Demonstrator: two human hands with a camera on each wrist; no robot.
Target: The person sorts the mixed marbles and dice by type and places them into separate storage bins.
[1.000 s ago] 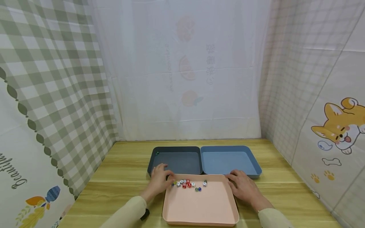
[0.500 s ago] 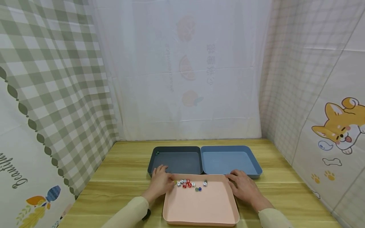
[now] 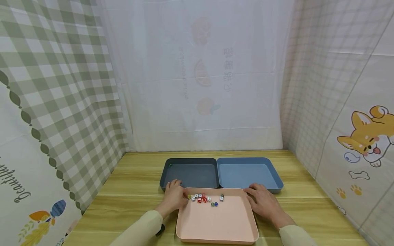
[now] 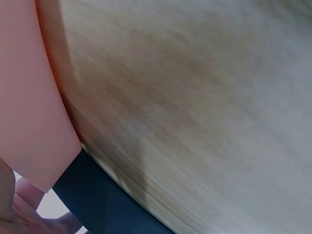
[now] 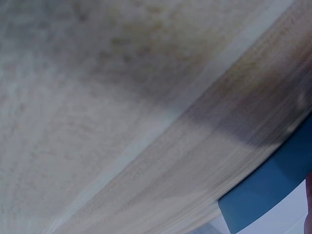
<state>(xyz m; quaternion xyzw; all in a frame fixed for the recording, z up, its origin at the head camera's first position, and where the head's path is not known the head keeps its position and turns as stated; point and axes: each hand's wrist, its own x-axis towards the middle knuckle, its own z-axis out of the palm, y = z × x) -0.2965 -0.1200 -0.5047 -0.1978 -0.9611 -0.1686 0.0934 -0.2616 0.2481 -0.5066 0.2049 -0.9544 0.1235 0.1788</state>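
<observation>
A pink tray (image 3: 217, 225) lies near the front of the table, holding several red and white dice (image 3: 200, 198) along its far side. Two marbles (image 3: 214, 204), one greenish and one blue, lie just nearer. A yellowish marble (image 3: 189, 197) sits beside my left hand (image 3: 174, 197), whose fingers reach over the tray's far left corner. That hand covers the corner, so whether it pinches anything is hidden. My right hand (image 3: 263, 201) rests at the far right corner with relaxed fingers touching the rim. In the left wrist view, part of my left hand (image 4: 29, 209) shows beyond the pink wall.
Behind the pink tray stand a dark blue-grey tray (image 3: 197, 177), with small green marbles (image 3: 170, 165) in its far left corner, and a lighter blue tray (image 3: 246, 172) on the right. Wood-grain table (image 3: 129, 191) surrounds them. Cloth curtains (image 3: 200, 136) enclose three sides.
My left hand has closed in slightly over the pink tray's far left corner, hiding the small marbles seen there a second ago. The right hand stays put.
</observation>
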